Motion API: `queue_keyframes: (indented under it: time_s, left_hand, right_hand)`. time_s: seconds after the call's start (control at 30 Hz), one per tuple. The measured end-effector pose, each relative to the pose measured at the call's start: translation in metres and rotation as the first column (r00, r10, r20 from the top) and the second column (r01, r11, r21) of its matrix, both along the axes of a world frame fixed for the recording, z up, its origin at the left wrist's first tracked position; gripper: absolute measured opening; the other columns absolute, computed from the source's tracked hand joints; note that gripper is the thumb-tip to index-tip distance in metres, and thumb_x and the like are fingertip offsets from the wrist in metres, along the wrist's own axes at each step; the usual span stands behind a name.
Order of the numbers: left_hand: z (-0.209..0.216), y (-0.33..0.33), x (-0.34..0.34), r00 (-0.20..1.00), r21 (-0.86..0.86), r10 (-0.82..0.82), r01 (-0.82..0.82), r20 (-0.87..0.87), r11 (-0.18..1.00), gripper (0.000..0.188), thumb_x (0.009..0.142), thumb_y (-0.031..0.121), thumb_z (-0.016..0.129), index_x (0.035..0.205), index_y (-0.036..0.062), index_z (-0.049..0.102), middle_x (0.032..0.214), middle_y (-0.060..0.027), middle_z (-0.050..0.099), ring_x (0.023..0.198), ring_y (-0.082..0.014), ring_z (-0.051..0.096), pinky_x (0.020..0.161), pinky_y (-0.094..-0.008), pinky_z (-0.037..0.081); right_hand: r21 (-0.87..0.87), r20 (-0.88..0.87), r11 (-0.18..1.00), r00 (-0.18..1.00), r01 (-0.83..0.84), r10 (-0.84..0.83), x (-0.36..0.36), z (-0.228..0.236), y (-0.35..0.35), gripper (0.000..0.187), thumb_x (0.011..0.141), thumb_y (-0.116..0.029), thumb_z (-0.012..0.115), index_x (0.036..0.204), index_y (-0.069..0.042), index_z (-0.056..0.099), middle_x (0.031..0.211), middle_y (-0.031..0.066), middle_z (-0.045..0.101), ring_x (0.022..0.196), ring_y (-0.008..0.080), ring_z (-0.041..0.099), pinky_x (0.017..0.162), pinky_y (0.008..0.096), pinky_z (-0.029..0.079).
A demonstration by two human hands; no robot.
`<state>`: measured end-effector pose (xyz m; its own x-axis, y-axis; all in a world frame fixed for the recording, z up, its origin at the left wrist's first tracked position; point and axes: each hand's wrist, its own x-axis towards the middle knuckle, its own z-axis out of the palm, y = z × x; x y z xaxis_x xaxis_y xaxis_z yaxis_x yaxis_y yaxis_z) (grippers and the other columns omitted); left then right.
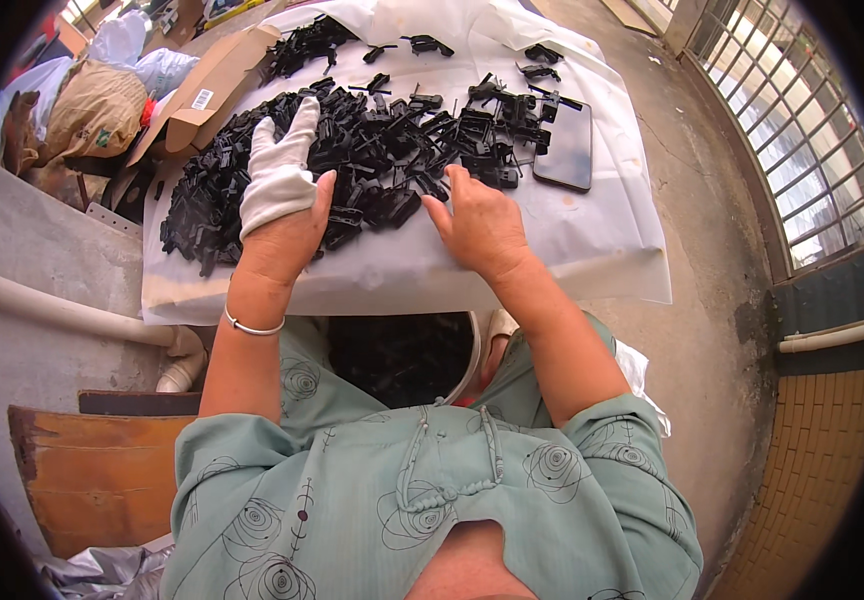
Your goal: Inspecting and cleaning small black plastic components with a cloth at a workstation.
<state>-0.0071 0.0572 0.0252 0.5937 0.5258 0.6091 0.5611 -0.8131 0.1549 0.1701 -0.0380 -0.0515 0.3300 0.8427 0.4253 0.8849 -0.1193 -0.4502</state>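
1. Green patterned garment fills the lower frame; both forearms rise from it toward the table.
2. Bowl of black parts sits in the lap, just under the table edge.
3. White sheet covers the table; heap of black plastic parts lies spread across its middle and left.
4. Left hand: white cloth glove over the fingers, flat and unclenched, resting on the heap, grasping nothing. Metal bangle on the wrist.
5. Right hand: bare, fingers spread loosely, fingertips touching parts at the heap's near edge; nothing gripped.
6. Dark phone lies right of the heap.
7. Cardboard box stands at the table's left.
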Motion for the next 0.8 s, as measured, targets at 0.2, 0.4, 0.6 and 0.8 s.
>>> queue_keyframes:
  time_s: [0.2,0.4,0.6,0.8]
  left_hand:
    - [-0.015,-0.021,0.003,0.951,-0.134,-0.258,0.282,0.17,0.95,0.037,0.075,-0.005,0.058,0.111,0.0028,0.059,0.107,-0.0151,0.06,0.103,-0.0297,0.056,0.089,-0.0347,0.045]
    - [-0.017,-0.038,0.008,0.856,-0.374,-0.508,0.505,0.098,0.778,0.035,0.077,-0.003,0.058,0.112,0.0013,0.056,0.109,-0.0157,0.06,0.099,-0.0311,0.058,0.086,-0.0346,0.047]
    - [-0.039,-0.045,0.009,0.847,-0.72,-0.441,0.503,0.298,0.479,0.032,0.083,0.005,0.058,0.114,0.0033,0.049,0.088,-0.0098,0.059,0.073,-0.0172,0.059,0.067,-0.029,0.048]
    - [-0.053,-0.057,0.011,0.829,-0.821,-0.08,0.559,0.553,0.116,0.03,0.087,0.004,0.055,0.116,0.0034,0.047,0.089,-0.0033,0.055,0.067,-0.0053,0.051,0.056,-0.0205,0.046]
  right_hand:
    - [0.038,0.06,0.998,0.997,-0.055,0.053,0.004,-0.01,0.005,0.029,0.08,-0.024,0.062,0.099,-0.004,0.053,0.074,0.0113,0.06,0.064,0.0278,0.061,0.058,0.0353,0.049]
    - [0.173,-0.145,0.851,0.842,-0.496,0.52,0.0,0.014,-0.03,0.02,0.078,-0.011,0.063,0.095,-0.004,0.055,0.069,0.0092,0.056,0.056,0.0254,0.055,0.054,0.0347,0.044]
    - [0.202,-0.358,0.874,0.798,-0.442,0.486,0.003,0.023,-0.039,0.027,0.074,-0.008,0.067,0.099,-0.003,0.057,0.061,0.0054,0.047,0.048,0.016,0.044,0.047,0.0289,0.037]
    - [0.47,-0.229,0.715,0.711,-0.517,0.664,-0.013,0.026,-0.045,0.02,0.071,-0.005,0.071,0.087,-0.004,0.059,0.059,0.0018,0.047,0.047,0.01,0.04,0.043,0.0243,0.033]
